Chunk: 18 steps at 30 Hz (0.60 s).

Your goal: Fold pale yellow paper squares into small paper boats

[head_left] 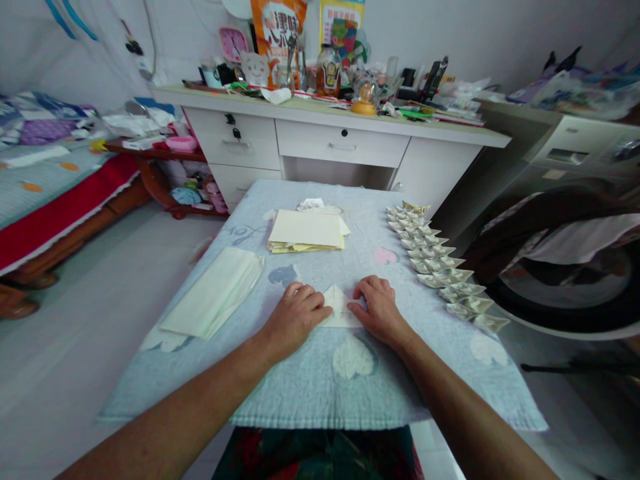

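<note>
Sheets (213,293) are laid left on the table (300,393); by the left hand (296,315), whether clamped cannot be told, folded paper (340,320) is touched near mid-table; its right side is touched by the right hand (379,308), thumb and fingers apart; paper boats (435,252) are lined up rightmost.

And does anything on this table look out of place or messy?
Mildly: the cream paper stack has uneven edges, and a crumpled white piece lies behind it. Along the right side, the patterned folded piece at the far end differs from the paler folded pieces.
</note>
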Tool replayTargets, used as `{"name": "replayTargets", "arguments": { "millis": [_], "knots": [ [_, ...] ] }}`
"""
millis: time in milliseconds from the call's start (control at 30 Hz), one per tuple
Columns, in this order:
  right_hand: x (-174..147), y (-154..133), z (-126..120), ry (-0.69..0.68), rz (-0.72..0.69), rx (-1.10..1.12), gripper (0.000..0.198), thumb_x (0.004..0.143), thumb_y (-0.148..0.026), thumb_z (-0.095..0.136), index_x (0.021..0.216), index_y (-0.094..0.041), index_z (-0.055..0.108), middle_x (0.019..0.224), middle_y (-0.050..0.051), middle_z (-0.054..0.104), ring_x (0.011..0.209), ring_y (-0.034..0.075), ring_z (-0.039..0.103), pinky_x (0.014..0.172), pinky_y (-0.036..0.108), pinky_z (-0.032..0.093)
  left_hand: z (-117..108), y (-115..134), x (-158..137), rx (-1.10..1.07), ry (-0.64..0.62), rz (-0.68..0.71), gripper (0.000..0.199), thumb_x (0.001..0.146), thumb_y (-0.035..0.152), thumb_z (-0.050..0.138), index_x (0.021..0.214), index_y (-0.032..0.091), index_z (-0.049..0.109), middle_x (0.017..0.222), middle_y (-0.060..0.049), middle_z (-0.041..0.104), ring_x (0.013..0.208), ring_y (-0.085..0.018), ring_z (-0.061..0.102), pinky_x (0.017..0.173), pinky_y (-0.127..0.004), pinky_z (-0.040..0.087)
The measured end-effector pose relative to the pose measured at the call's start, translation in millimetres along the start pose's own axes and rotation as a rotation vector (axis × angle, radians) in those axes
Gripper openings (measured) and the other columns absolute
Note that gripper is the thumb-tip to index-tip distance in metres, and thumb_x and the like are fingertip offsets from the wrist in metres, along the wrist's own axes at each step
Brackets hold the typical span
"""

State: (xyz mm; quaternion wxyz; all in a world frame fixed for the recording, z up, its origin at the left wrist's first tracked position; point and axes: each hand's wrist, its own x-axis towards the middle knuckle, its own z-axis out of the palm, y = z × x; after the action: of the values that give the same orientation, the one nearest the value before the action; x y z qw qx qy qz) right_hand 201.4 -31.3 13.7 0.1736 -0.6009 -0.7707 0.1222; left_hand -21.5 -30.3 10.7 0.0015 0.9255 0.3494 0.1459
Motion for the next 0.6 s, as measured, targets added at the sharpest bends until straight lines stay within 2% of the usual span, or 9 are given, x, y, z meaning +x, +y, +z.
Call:
{"name": "replayTargets", "arguments": {
  "millis": [167, 300, 367, 433, 500, 600],
  "knots": [
    [-2.6, 19.6, -8.6, -0.031, 0.020, -0.052, 0.028, 0.079, -0.035, 0.065, 0.102, -0.022, 0.057, 0.115, 0.009, 0.051, 0.104, 0.028, 0.042, 0.084, 0.042, 0.035, -1.7, 1.1, -3.0, 0.038, -0.077, 0.062, 0.022, 0.092, 0.019, 0.051, 0.111, 0.024, 0.058, 0.091, -0.004, 0.060, 0.086, -0.020, 0.051, 0.074, -0.034, 0.038],
    [-1.1, 26.0, -21.6, -0.011, -0.003, -0.021, 0.027, 0.076, -0.028, 0.065, 0.102, -0.022, 0.058, 0.115, 0.009, 0.051, 0.105, 0.028, 0.043, 0.085, 0.042, 0.036, 0.7, 1.5, -4.4, 0.071, -0.093, 0.070, 0.032, 0.091, 0.017, 0.051, 0.121, 0.027, 0.053, 0.094, -0.004, 0.058, 0.086, -0.020, 0.051, 0.071, -0.032, 0.039],
    [0.3, 18.1, -28.0, 0.082, -0.054, 0.060, 0.019, 0.078, -0.022, 0.061, 0.097, -0.021, 0.059, 0.109, 0.009, 0.054, 0.102, 0.026, 0.047, 0.086, 0.040, 0.037, 0.7, 1.8, -4.4, 0.093, -0.105, 0.070, 0.032, 0.091, 0.018, 0.051, 0.122, 0.028, 0.052, 0.095, -0.004, 0.058, 0.087, -0.020, 0.050, 0.072, -0.032, 0.039],
    [1.4, 4.6, -30.5, 0.108, -0.147, 0.191, 0.011, 0.083, -0.017, 0.054, 0.093, -0.019, 0.057, 0.099, 0.007, 0.057, 0.094, 0.021, 0.051, 0.084, 0.034, 0.039, 0.2, 2.4, -4.2, 0.094, -0.107, 0.064, 0.032, 0.091, 0.019, 0.051, 0.121, 0.029, 0.053, 0.096, -0.004, 0.057, 0.087, -0.019, 0.050, 0.072, -0.032, 0.038],
    [1.8, -9.7, -27.1, 0.039, -0.210, 0.283, 0.010, 0.085, -0.013, 0.049, 0.089, -0.019, 0.056, 0.086, 0.004, 0.058, 0.081, 0.017, 0.053, 0.076, 0.028, 0.041, 0.0, 3.1, -4.0, 0.078, -0.093, 0.058, 0.029, 0.092, 0.020, 0.050, 0.119, 0.029, 0.055, 0.096, -0.004, 0.057, 0.087, -0.019, 0.049, 0.072, -0.032, 0.038],
    [1.8, -23.0, -13.2, -0.078, -0.263, 0.217, 0.014, 0.084, -0.009, 0.049, 0.085, -0.018, 0.058, 0.083, 0.003, 0.060, 0.081, 0.016, 0.053, 0.076, 0.028, 0.040, 1.1, 2.9, -3.6, 0.022, -0.065, 0.051, 0.024, 0.093, 0.022, 0.050, 0.114, 0.028, 0.059, 0.094, -0.003, 0.058, 0.087, -0.019, 0.050, 0.073, -0.031, 0.038]
  ]
}}
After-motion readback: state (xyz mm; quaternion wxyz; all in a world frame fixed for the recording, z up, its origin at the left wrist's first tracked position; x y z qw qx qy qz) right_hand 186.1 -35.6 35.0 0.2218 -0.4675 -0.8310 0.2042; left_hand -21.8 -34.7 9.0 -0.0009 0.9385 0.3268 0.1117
